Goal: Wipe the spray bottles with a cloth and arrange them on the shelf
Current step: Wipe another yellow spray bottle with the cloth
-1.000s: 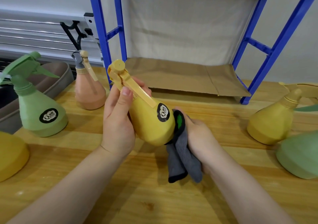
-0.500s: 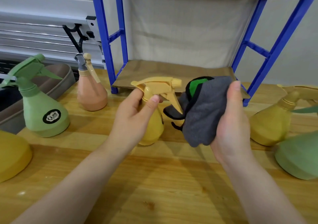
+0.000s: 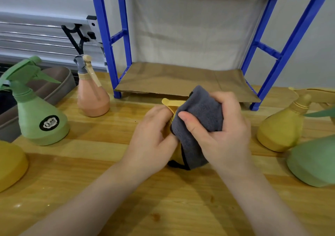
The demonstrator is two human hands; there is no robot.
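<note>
A yellow spray bottle (image 3: 169,105) stands on the wooden table (image 3: 108,181), almost wholly hidden by my hands; only part of its spray head shows. My left hand (image 3: 154,138) grips its neck and body. My right hand (image 3: 223,134) presses a grey cloth (image 3: 201,116) over the bottle's top and right side. Behind them stands the blue-framed shelf (image 3: 108,45) with a cardboard-lined bottom level (image 3: 172,78) that holds nothing.
On the left stand a green spray bottle (image 3: 38,112), a pink one (image 3: 92,96) and part of a yellow one (image 3: 10,163), beside a grey tub (image 3: 59,87). At the right sit another yellow bottle (image 3: 282,127) and a green one (image 3: 315,163).
The bottle went from tilted in my left hand to upright on the table. My right hand lifted the cloth, then brought it down over the spray head.
</note>
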